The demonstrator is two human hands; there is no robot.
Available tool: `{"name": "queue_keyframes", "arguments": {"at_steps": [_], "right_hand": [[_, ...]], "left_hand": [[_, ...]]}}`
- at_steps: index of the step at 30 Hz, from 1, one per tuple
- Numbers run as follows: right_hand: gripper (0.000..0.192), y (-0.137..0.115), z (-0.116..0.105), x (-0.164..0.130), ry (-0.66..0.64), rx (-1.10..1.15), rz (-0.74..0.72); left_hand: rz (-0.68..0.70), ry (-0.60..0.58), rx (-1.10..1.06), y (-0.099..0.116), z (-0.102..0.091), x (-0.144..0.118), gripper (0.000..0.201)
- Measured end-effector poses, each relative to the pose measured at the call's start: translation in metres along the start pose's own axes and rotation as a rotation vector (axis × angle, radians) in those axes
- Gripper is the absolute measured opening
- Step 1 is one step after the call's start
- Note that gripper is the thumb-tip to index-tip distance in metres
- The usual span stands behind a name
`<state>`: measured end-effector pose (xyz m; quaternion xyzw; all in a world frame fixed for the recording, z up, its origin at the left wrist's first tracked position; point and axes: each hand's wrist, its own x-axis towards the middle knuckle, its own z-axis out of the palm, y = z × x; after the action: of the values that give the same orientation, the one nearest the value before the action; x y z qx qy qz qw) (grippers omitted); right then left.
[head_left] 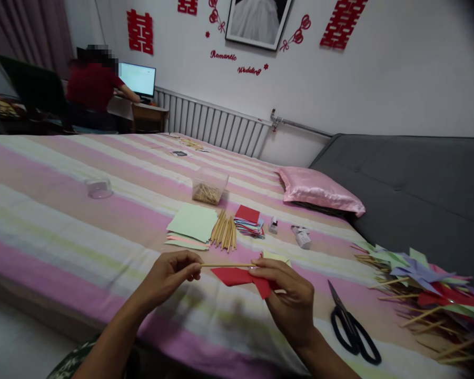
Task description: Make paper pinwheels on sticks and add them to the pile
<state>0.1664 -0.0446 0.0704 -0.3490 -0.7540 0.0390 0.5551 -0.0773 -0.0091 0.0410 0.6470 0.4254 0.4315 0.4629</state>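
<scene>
My left hand (177,269) pinches one end of a thin wooden stick (225,265), held level above the bed. At the stick's other end my right hand (286,289) is closed on a red paper pinwheel (237,277), whose folded blades stick out below the stick. My right fingers partly hide where paper and stick meet. Just beyond my hands lie a bundle of wooden sticks (224,231), a stack of pale green paper squares (193,221) and a smaller stack of coloured paper topped with red (247,213). Yellowish paper (276,258) shows behind my right hand.
Black-handled scissors (349,323) lie right of my right hand, near a heap of paper pinwheels (438,284). Farther back are a clear box of small sticks (209,187), a clear lid (98,188) and a pink pillow (319,189). A person (90,87) sits at a desk.
</scene>
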Motion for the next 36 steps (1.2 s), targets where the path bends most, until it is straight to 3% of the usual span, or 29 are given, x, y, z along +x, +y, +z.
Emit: {"name": "queue_keyframes", "arguments": {"at_steps": [23,36], "right_hand": [[0.032,0.0014,0.0017,-0.0003,0.033,0.120,0.018],[0.030,0.0017,0.0019,0.0006,0.046,0.081,0.007]], "left_hand": [[-0.040,0.012,-0.063,0.0037,0.0052,0.0008,0.021],[-0.024,-0.003,-0.050,0.0006,0.0038,-0.0001,0.022]]}}
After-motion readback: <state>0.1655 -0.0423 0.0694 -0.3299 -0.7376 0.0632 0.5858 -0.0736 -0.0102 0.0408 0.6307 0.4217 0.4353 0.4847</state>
